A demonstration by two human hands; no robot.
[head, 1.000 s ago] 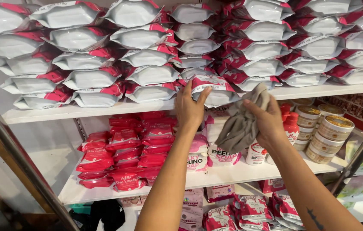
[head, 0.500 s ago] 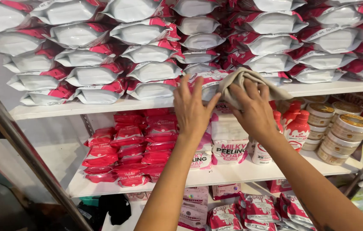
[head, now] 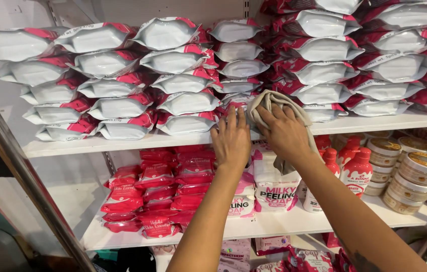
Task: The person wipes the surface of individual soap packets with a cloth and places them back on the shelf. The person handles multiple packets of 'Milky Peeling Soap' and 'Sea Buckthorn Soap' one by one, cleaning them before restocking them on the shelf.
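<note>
Near the middle of the frame, the left hand (head: 231, 137) lies flat with its fingers spread and released, palm down on a white and pink pouch (head: 233, 103) at the front edge of the upper shelf (head: 122, 142); it grips nothing. Just to its right, the right hand (head: 284, 132) clenches a grey-beige cloth (head: 270, 100), pressing it against the same pouch — one fold arches over the knuckles and a tail of fabric hangs down past the wrist in front of the lower goods. The 2 hands sit side by side, almost touching, and both forearms rise from the bottom of the frame. Most of the pouch is hidden beneath the hands and the cloth, so its full outline cannot be told. Across the upper half of the frame, stacked white pouches with pink edges (head: 122, 75) fill the upper shelf in several leaning piles. Below it, at lower left of centre, red flat packets (head: 153, 194) are heaped on the lower shelf (head: 274, 226). Under the hands stand white and pink soap bags (head: 274, 189), to their right red-capped bottles (head: 358, 168), and at far right round jars with gold lids (head: 417, 171) in 2 tiers. A slanted metal post (head: 17, 166) crosses the left side — from upper left toward the bottom.
</note>
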